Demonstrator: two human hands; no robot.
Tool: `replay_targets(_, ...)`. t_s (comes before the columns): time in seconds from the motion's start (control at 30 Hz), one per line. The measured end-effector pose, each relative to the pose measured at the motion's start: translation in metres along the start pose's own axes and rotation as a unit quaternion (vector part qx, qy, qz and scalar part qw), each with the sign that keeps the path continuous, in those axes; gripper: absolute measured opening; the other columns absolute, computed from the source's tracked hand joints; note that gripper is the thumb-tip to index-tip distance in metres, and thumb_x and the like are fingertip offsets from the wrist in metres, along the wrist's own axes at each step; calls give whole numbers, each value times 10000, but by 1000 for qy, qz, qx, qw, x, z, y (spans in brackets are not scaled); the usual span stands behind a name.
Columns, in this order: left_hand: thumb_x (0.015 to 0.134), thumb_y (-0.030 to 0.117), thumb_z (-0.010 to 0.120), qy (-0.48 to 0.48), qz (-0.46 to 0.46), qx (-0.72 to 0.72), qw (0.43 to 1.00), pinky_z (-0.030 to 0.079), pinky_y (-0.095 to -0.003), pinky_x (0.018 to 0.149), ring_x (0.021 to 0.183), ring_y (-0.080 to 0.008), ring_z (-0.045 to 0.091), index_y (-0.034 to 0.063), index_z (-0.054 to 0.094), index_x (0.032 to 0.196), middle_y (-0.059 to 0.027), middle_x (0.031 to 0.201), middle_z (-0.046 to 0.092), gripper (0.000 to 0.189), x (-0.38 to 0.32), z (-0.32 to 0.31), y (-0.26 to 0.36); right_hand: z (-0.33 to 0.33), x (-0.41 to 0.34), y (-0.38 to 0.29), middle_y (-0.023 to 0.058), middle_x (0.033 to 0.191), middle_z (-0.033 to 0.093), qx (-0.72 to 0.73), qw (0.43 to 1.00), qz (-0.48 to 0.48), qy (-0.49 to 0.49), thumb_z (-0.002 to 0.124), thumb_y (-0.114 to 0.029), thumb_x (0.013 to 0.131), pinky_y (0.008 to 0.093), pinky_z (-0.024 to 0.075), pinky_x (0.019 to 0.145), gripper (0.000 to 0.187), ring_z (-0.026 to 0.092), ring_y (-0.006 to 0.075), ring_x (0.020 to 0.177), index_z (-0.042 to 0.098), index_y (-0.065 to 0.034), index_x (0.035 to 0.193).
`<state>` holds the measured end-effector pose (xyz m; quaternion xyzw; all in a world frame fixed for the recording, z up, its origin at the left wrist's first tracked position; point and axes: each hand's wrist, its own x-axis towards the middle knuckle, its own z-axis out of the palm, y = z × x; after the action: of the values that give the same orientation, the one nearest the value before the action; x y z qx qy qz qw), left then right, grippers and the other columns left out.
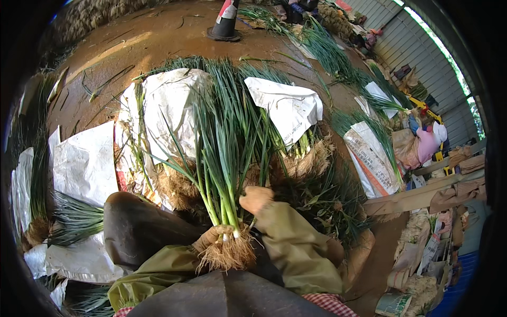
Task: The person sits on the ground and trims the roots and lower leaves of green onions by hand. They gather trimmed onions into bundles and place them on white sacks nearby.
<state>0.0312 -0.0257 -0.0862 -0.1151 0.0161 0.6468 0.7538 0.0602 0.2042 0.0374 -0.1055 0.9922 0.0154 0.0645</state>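
My left hand, in a dirty glove, grips a bunch of green onions by the white stalk bases. Their tangled roots hang over my lap, and the long green leaves point away from me. Just right of the stalks is my right hand, blurred, with its fingers curled. Whether it holds a leaf cannot be made out. Beyond the bunch lies a pile of green onions, partly covered by a white woven sack and a second white sack.
Dark leaf trimmings lie to my right. More sacks and onion bundles are on the left. A traffic cone stands on the wet brown floor. A person in pink sits at right, beyond a wooden beam.
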Motion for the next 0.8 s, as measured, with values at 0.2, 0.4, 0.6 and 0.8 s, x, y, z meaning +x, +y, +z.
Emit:
replay_targets(0.2,862,174,584,77,40,92,992,390,-150,378,468,-59,513,-28,572,1056,-42,746,618,281,-6,67,-6,5,29,2,33,650,597,-131,958,11,-255,557,-140,743,325,460,459,135,584,170,603,599,-93,624)
replay_targets(0.4,869,128,553,63,-6,20,998,503,-135,499,633,-83,602,-27,566,985,-81,867,609,195,-2,71,-11,-41,27,-15,15,602,598,-26,962,89,-256,556,-129,740,323,465,412,181,585,189,557,600,-97,567)
replay_targets(0.6,847,91,550,-12,20,-74,997,559,-375,702,808,-240,623,-19,568,1000,-146,924,604,190,-12,106,-10,-110,-49,-53,69,666,608,601,761,239,51,539,-246,898,230,447,460,223,521,93,504,564,-44,807)
replay_targets(0.8,831,121,552,28,131,-5,991,561,-411,740,856,-264,618,-34,569,1019,-178,981,607,244,-14,102,-22,-88,-119,-1,91,803,622,209,865,457,20,464,-281,924,319,458,583,306,578,162,676,580,2,926)
